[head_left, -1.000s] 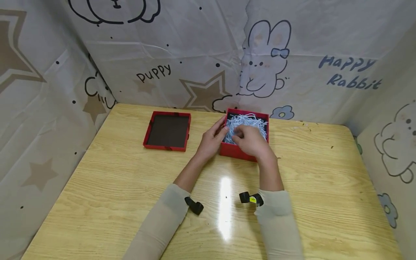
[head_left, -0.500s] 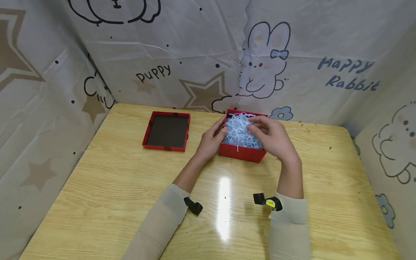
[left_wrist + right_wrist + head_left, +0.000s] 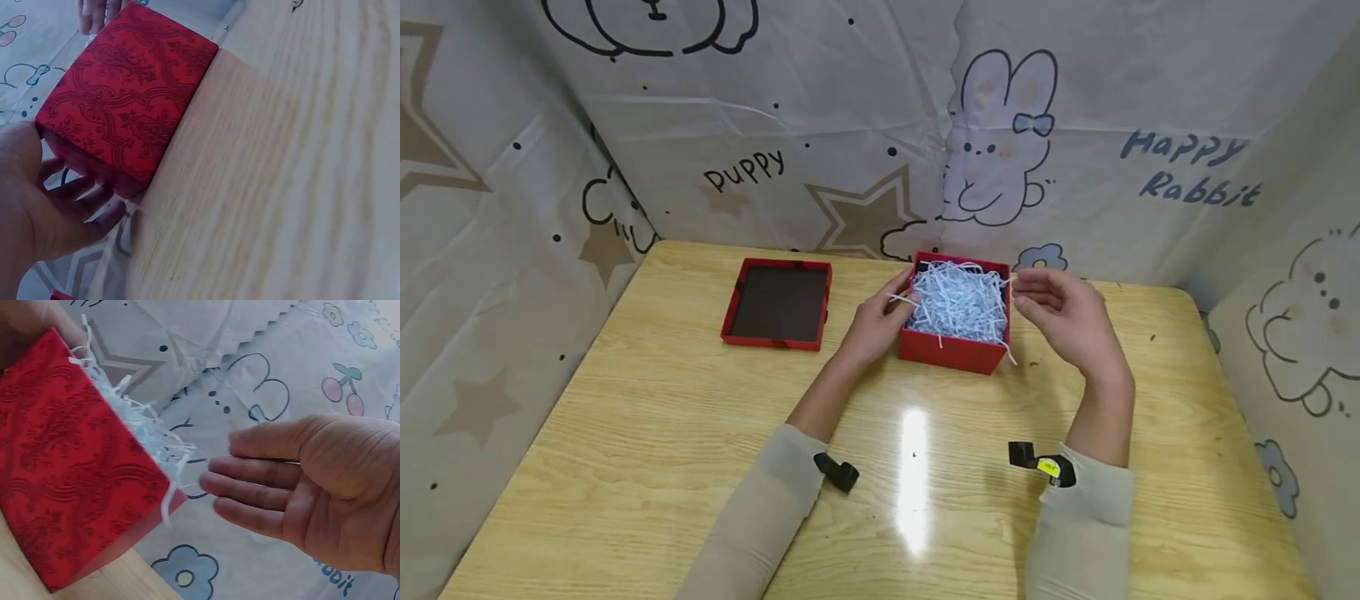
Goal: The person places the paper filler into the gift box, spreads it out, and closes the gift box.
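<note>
A red gift box (image 3: 955, 353) with a dark raised pattern stands near the back of the table, filled with pale blue shredded paper (image 3: 958, 300). My left hand (image 3: 877, 327) holds its left side, fingers along the outer wall and thumb over the rim. The left wrist view shows these fingers against the box's side (image 3: 119, 94). My right hand (image 3: 1063, 321) is off the box's right side, fingers extended and holding nothing, as the right wrist view shows. A few paper strands hang over the rim near the right front corner.
A square red lid (image 3: 778, 304) with a dark inside lies upturned to the left of the box. Behind the wooden table (image 3: 737, 433) hangs a printed cloth (image 3: 865, 100) with cartoon animals. Similar cloth covers both sides.
My right hand has come out of the shredded paper and moved right, past the box's edge. The shredded paper now lies spread across the box. My left hand has stayed at its side.
</note>
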